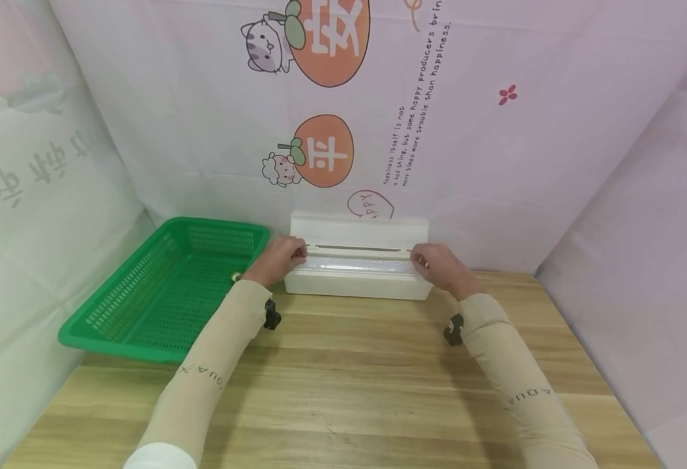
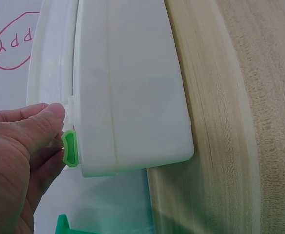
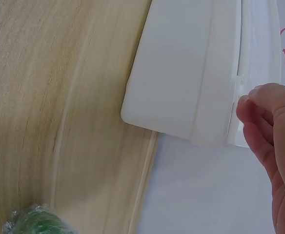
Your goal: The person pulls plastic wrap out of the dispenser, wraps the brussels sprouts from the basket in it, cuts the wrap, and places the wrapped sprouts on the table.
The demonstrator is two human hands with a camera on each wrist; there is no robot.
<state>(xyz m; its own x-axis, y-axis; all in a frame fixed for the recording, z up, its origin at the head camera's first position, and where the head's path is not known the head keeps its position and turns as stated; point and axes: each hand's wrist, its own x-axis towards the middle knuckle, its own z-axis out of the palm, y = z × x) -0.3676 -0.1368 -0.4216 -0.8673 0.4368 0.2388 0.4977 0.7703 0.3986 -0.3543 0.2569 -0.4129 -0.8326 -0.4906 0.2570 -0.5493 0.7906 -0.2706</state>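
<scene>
Two sets: left fingers (image 2: 40, 129), right fingers (image 3: 272, 97) | tips together, can't tell what's held | white box (image 1: 355, 286) between them

The box (image 1: 358, 285) stands at the back of the desk (image 1: 349, 391), before the rear cloth (image 1: 467, 163), with film (image 1: 355, 264) inside and its lid (image 1: 358, 229) behind the film. Left of the box sits the basket (image 1: 111, 348). The left hand (image 1: 281, 260) is at the box's left end, the right hand (image 1: 442, 266) at its right end.
</scene>
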